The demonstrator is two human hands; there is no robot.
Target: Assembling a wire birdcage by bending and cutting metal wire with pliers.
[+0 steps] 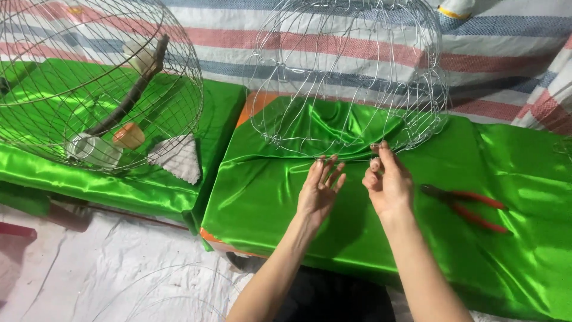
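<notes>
A round wire cage frame (348, 71) made of thin silver wire stands on a shiny green cloth (268, 197). My left hand (319, 191) lies below the frame's lower rim, its fingers spread and its fingertips touching the rim wire. My right hand (387, 182) pinches the rim wire between thumb and fingertips a little to the right. Red-handled pliers (468, 206) rest on the cloth just right of my right hand.
A finished wire birdcage (98, 83) with a wooden perch and small cups stands at the left on another green-covered surface. A striped woven tarp (506, 53) hangs behind. White sheeting (107, 268) with loose wire covers the floor below.
</notes>
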